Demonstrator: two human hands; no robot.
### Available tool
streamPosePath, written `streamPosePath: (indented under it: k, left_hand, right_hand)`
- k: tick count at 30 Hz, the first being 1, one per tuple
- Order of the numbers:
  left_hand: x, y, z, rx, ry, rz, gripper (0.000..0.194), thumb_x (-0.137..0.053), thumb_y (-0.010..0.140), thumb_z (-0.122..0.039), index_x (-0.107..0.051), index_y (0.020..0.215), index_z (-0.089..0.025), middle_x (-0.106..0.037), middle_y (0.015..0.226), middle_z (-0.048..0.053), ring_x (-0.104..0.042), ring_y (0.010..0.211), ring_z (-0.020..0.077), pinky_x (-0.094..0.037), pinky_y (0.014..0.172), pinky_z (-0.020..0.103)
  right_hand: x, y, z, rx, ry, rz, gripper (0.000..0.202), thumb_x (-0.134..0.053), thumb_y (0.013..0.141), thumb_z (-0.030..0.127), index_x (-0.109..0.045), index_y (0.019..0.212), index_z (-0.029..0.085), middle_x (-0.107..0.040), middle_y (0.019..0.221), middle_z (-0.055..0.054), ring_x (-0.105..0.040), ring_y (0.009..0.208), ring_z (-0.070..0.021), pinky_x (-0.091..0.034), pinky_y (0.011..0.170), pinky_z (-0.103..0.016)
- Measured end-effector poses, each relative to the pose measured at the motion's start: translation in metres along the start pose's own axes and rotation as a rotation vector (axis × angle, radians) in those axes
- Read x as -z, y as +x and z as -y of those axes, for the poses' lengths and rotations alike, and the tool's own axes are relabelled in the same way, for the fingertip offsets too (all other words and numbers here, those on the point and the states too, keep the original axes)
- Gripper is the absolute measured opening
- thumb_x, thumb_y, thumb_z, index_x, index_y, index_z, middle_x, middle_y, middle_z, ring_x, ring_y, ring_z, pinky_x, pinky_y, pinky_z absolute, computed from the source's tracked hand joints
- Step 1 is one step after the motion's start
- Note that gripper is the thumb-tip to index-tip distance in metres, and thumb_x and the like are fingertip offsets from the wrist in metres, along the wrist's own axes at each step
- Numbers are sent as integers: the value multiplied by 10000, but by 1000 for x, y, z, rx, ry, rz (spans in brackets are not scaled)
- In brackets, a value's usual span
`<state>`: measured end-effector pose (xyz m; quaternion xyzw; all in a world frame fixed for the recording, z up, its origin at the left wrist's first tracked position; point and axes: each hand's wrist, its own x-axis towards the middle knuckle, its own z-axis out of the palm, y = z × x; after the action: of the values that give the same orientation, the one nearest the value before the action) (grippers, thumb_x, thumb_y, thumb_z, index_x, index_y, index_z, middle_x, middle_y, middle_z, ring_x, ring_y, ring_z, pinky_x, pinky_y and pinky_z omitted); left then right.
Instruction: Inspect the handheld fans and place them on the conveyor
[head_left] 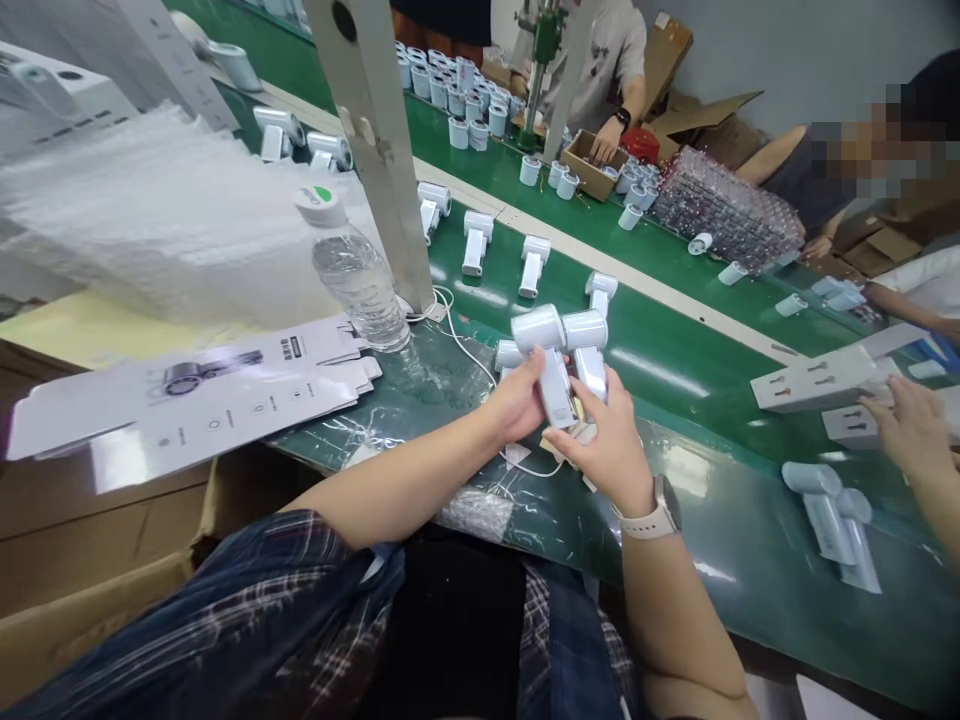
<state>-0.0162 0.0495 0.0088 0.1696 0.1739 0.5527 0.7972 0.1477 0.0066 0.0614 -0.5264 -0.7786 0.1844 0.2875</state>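
Note:
Two white handheld devices with round heads are side by side above the green table's front edge. My left hand (517, 402) has its fingers wrapped round the handle of the left white device (555, 388). My right hand (611, 440) holds the right white device (590, 368), its thumb near the lower end of the left one. A third white head (508, 354) shows just behind my left hand. Below the hands, a white cable (536, 472) and small pale pieces lie partly hidden on the table.
A water bottle (360, 285) stands beside a metal post (386, 150). Flat printed boxes (225, 400) and clear bags (180, 210) are at left. More devices (475, 243) line the green belt (660, 350). Another person's hand (907, 420) is at right, near white boxes (817, 380).

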Motion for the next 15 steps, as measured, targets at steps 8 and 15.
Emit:
streamPosePath:
  k: [8, 15]
  left_hand:
    - [7, 1, -20, 155, -23, 33, 514, -711, 905, -644, -740, 995, -139, -793, 870, 97, -805, 886, 306, -653, 892, 465]
    - [3, 3, -28, -51, 76, 74, 630, -845, 700, -746, -704, 875, -157, -802, 973, 97, -786, 1030, 309, -652, 882, 384]
  right_hand:
    - [-42, -7, -36, -227, -185, -98, 50, -669, 798, 190, -665, 845, 172, -668, 1340, -267, -573, 1334, -426, -434, 1158, -633]
    - [-38, -15, -12, -234, 65, -89, 41, -561, 878, 226, -599, 878, 214, -748, 1113, -159, -675, 1128, -337, -508, 1037, -562]
